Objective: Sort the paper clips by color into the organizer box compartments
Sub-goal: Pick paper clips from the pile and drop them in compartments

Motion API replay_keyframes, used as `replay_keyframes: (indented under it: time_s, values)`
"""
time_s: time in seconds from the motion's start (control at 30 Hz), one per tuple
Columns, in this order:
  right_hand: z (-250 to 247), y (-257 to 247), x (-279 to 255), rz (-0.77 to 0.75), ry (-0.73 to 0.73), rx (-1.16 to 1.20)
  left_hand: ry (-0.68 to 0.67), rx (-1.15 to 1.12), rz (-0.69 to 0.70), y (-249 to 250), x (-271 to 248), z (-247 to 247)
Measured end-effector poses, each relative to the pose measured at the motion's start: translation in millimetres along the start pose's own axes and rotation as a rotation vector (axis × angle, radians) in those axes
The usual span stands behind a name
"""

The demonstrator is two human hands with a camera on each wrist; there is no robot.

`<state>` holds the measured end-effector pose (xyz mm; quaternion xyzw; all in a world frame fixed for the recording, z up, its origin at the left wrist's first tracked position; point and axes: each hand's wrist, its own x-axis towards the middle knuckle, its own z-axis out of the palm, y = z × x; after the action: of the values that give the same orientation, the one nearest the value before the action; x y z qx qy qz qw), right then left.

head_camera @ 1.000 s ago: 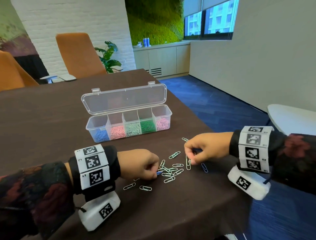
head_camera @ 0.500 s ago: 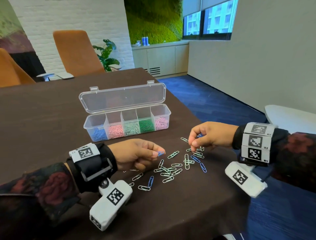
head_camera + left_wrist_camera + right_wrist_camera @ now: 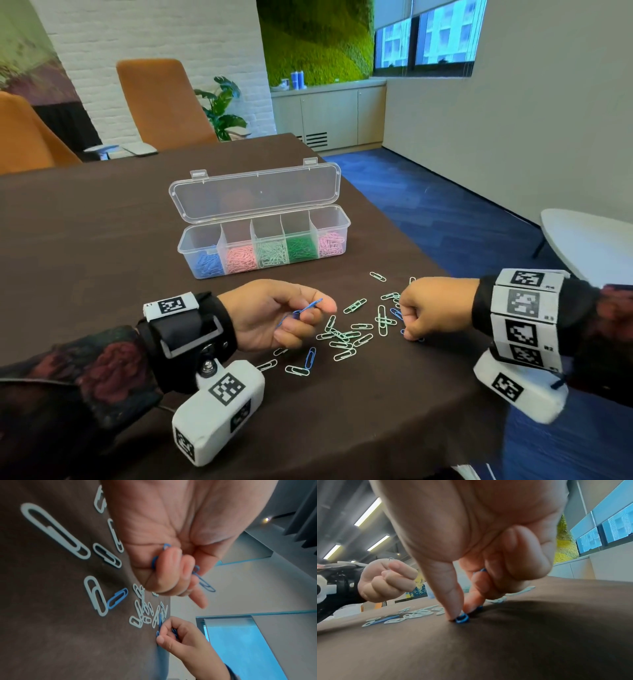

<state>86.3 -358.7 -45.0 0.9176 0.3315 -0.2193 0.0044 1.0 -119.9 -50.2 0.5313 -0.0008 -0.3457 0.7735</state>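
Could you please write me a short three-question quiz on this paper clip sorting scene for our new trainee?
1. True or false: the organizer box has its lid shut.
2. What colour are the paper clips gripped in the left hand?
3. The right hand is: A) lifted above the box; B) down on the table, fingertips at a blue clip; C) resting open.

Key: 1 false; 2 blue; 3 B.

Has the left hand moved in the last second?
Yes. The left hand has lifted off the loose paper clips and turned palm-up, now nearer the organizer box, pinching blue clips.
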Motion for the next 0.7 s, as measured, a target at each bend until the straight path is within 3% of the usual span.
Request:
replay_keyframes:
  time_s: [0.1, 0.17, 0.23, 0.33, 0.4, 0.5, 0.6, 0.7]
  values:
    - [-1.3, 2.0, -1.9, -0.014, -0.005, 0.042, -0.092, -0.114, -0.006, -2.1, -1.5, -3.9]
    - [-2.3, 5.9, -3.7, -0.043, 0.011, 0.121, -0.084, -0.059, -0.020, -3.2, -2.9, -4.2]
    - [-5.4, 8.8, -4.4, -0.062, 0.055, 0.381, -0.020, 0.182, 0.001, -1.2, -4.9, -4.4]
    - [-11.3, 14.3, 0.9, -0.028, 0.094, 0.952, 0.089, 0.731, 0.008, 11.3, -7.8, -0.7]
    - [-14.0, 17.2, 5.9, 0.052, 0.096, 1.075, 0.092, 1.175, -0.026, 22.1, -8.4, 3.3]
    - [-17.8, 13.4, 8.1, 0.123, 0.051, 0.911, 0.018, 1.611, -0.063, 26.0, -5.1, 9.2]
    - [-15.6, 4.5, 6.9, 0.090, 0.047, 0.369, -0.026, 1.747, -0.045, 21.9, 0.1, 14.2]
    - [-10.2, -4.8, 9.5, 0.082, 0.079, 0.126, -0.055, 1.870, 0.009, 18.9, 7.7, 11.5]
